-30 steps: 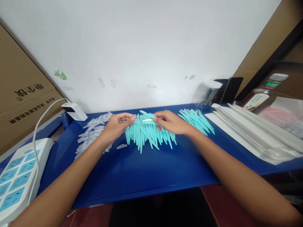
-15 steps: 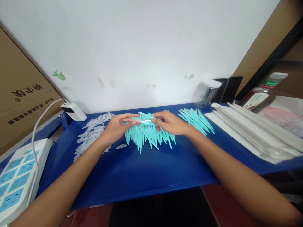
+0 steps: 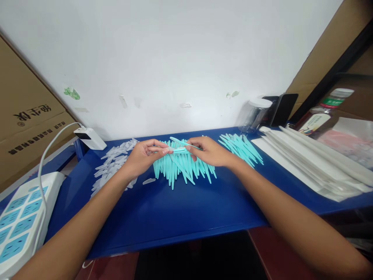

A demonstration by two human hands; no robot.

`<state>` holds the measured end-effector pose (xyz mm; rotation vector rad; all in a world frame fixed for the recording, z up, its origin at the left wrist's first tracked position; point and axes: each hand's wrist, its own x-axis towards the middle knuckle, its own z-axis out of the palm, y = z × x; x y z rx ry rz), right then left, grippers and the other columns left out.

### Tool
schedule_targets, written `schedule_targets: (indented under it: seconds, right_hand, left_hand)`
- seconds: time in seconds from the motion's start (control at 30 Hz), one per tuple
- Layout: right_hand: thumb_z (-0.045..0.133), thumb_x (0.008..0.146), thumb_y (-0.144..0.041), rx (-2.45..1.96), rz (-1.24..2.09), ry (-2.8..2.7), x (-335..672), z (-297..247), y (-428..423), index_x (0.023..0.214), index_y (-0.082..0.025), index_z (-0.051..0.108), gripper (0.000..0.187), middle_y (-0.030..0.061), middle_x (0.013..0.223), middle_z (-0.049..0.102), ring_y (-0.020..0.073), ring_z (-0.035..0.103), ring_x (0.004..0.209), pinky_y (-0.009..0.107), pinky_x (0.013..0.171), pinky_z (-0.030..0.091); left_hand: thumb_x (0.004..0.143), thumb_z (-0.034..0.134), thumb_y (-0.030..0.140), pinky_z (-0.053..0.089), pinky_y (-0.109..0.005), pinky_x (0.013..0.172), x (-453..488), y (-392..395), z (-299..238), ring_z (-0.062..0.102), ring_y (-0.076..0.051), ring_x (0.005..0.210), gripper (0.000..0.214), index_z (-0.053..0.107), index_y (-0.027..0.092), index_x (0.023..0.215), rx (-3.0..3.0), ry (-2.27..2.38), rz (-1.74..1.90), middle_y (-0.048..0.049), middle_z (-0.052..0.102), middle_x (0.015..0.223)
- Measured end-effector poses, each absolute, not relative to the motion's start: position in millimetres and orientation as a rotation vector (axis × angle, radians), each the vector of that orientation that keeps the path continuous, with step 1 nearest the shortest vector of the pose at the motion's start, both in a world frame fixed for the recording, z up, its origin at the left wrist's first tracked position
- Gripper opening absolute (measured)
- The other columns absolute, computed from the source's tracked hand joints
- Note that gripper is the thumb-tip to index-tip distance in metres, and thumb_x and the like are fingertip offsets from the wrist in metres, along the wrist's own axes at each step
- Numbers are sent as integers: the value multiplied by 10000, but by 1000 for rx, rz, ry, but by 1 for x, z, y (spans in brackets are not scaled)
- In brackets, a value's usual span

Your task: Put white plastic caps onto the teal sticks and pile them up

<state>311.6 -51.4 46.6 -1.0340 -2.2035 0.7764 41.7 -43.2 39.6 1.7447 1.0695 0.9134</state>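
My left hand (image 3: 145, 156) pinches a small translucent plastic cap (image 3: 170, 149) between thumb and fingers. Facing it, my right hand (image 3: 208, 151) is closed on a slim turquoise plastic stick (image 3: 181, 151), whose left end meets the cap. How far the stick sits inside the cap I cannot tell. Below and behind both hands spreads a heap of similar turquoise sticks (image 3: 186, 167). Left of my left hand lies a pile of translucent caps (image 3: 112, 165), partly hidden by my forearm. One loose cap (image 3: 149, 181) rests between the two piles.
Another turquoise stick pile (image 3: 241, 148) lies to the right on the blue table (image 3: 186, 210). Beyond it are white plastic packets (image 3: 314, 167), a clear jar (image 3: 253, 114) and a bottle (image 3: 323, 112). A power strip (image 3: 25, 217) and white cabled device (image 3: 90, 138) stand left.
My hands stay nearly in place, with only a slight shift of the fingers around the cap and stick. The piles look the same.
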Motion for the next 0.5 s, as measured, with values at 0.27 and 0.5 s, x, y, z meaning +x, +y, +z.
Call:
schedule_targets:
  seconds: [0.27, 0.5]
  right_hand:
    - [484, 1048, -346, -1049, 730, -2156, 313, 49, -52, 788, -173, 624, 343, -4, 696, 661, 113, 493, 574, 282, 602, 340]
    - [494, 1045, -346, -1033, 739, -2157, 312, 49, -53, 768, -175, 606, 345, -5, 693, 646, 111, 494, 580, 281, 604, 345]
  left_hand:
    - [850, 798, 504, 561, -337, 761, 41, -45, 44, 750, -255, 949, 390, 743, 180, 1060, 1735, 1129, 937, -129, 820, 1032]
    - [822, 816, 528, 566, -382, 893, 42, -44, 42, 751, -282, 1037, 416, 752, 181, 1043, 1728, 1101, 956, -126, 823, 1020]
